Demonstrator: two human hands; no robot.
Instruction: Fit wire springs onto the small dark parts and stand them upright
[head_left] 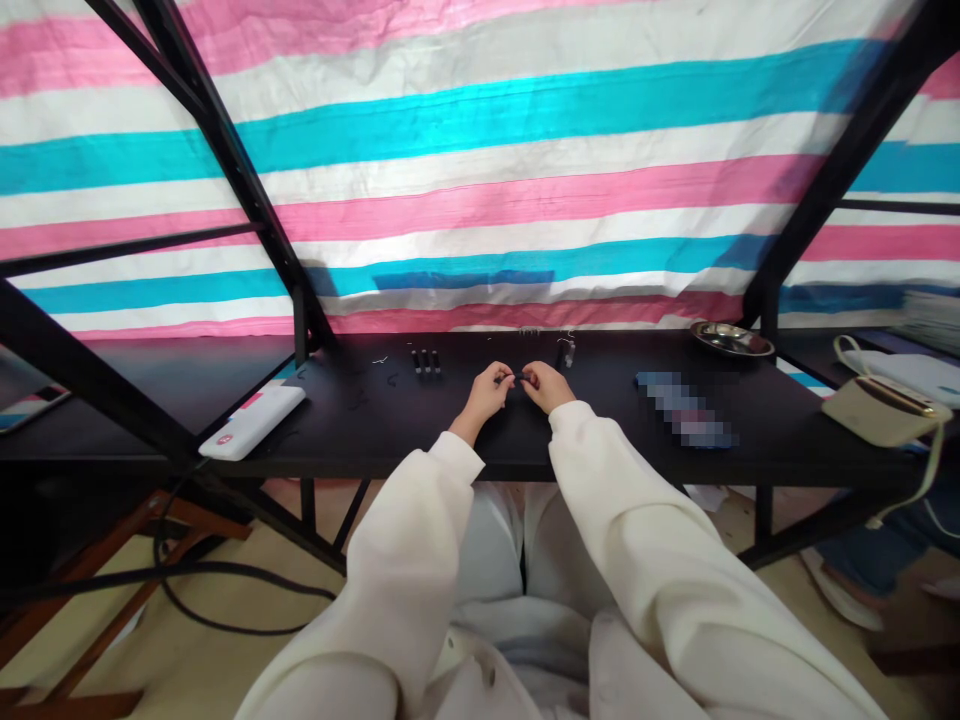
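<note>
Pink, white and blue stripes run across a big sheet (480,115) behind a black desk (360,435). Near the middle of the desk, 2 bare hands meet. The left hand (489,390) and the right hand (547,387) both pinch a small black thing (518,377) with their fingertips. It sits between them, just over the desk, and is too small for me to say what it is. Maybe the tips hold it because a whole fist would hide it. The wrists are low, perhaps to keep the fingers steady.

Past the left hand, toward the far edge, 3 little dark blocks (426,363) with pale ends make a neat row, maybe so they are easy to see and reach. Tiny dark bits (392,380) lie loose to the left of them. Behind the right hand are more little pieces (570,355), also near the far edge.

A shiny dish (731,340) sits by the far right corner, likely to be out of the way. A blurry blue thing (684,410) lies to the right of the hands. A white box (253,422) lies by the left edge, well apart from the hands, which leaves them room.
</note>
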